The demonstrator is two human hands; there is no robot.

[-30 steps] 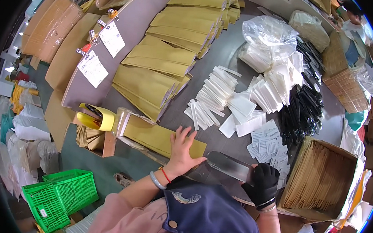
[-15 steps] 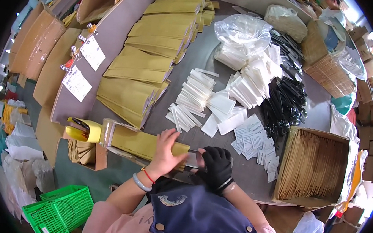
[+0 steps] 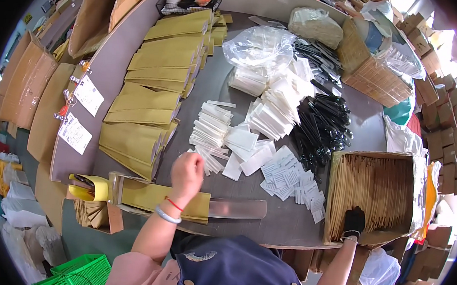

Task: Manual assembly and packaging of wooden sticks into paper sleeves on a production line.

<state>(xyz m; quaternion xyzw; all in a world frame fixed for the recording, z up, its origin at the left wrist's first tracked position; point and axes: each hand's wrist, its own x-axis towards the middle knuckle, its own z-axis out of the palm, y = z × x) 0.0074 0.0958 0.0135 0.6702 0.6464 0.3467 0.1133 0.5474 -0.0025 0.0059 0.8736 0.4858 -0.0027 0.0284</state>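
Left hand: The bare left hand [image 3: 187,172] has its fingers curled inward, beside the nearest white slips [image 3: 211,128]. If some slip is inside them, I cannot tell.
Right hand: The gloved right hand [image 3: 355,221] reaches into the near side of the carton [image 3: 419,193]. Its fingers point down among the brown paper pieces [image 3: 374,187]; from here I cannot tell if they are pinching one.
Brown paper pieces: They stand on edge in a tight row, I think so that fingers can separate one from above.
Yellow envelope: The yellow envelope [image 3: 142,196] lies flat along the near edge of the worktop [image 3: 236,189], under the left forearm; close to the body, it seems easy to handle.
Clear strip: The clear strip [image 3: 240,208] extends from the right end of the envelope. Whether it is inside or only underneath, I cannot tell.
Middle heaps: White slips, printed papers [image 3: 289,178] and black pieces [image 3: 319,130] lie in separate heaps between both arms, probably for short reach.
Left stacks: The yellow stacks [image 3: 146,101] overlap like steps, perhaps to leave each edge free for picking.
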